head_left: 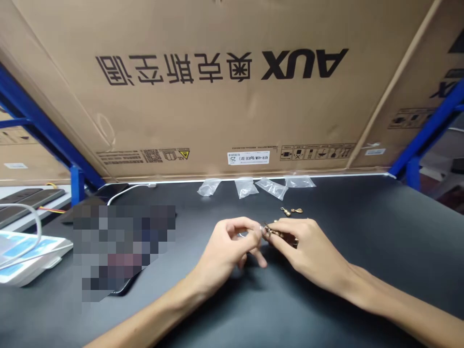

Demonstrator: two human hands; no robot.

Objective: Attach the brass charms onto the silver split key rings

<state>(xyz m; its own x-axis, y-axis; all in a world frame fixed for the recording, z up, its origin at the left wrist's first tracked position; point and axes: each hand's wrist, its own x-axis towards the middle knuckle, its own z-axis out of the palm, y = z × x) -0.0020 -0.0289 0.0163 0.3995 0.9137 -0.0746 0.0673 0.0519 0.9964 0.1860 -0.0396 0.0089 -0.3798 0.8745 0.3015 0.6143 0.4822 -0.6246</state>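
Both of my hands meet over the middle of a dark table (pixel 362 227). My left hand (pixel 228 246) pinches a small metal ring (pixel 266 231) between thumb and forefinger. My right hand (pixel 308 246) is closed on small gold-coloured metal pieces (pixel 286 236), touching the ring from the right. Just beyond my right hand, a small gold-coloured clasp (pixel 291 210) lies loose on the table.
Several small clear plastic bags (pixel 253 186) lie along the table's far edge. A large cardboard box (pixel 232 87) stands behind them. A blurred-out object (pixel 123 251) and a white cable (pixel 126 189) lie at left, with a white tray (pixel 25 261) at the far left.
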